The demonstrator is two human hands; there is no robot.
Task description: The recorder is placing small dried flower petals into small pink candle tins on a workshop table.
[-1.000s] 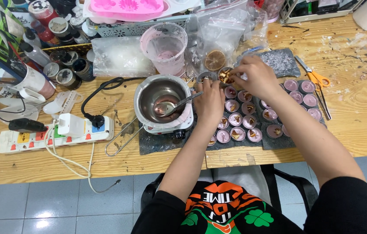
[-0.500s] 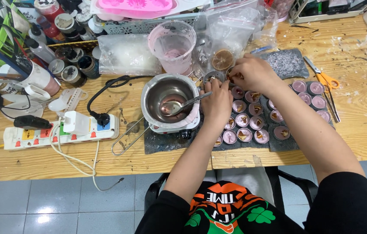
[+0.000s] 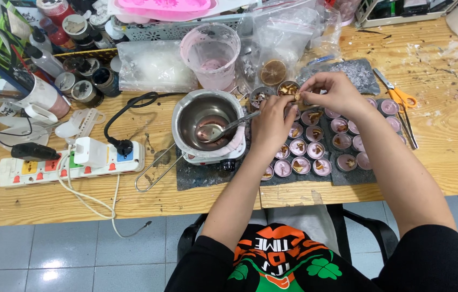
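At the twelve o'clock edge of the dark mat (image 3: 202,176), I see my right hand (image 3: 333,94) pinching a small dried piece (image 3: 297,97) between thumb and forefinger. My left hand (image 3: 272,123) sits just at seven o'clock of it, fingertips meeting the same piece; whether it grips I cannot tell. The piece hangs just above the small tin of dried bits (image 3: 288,88), with the pink candle cups (image 3: 306,148) at six o'clock below. The right hand is nearer. The melting pot (image 3: 207,127) stands at nine o'clock, well apart.
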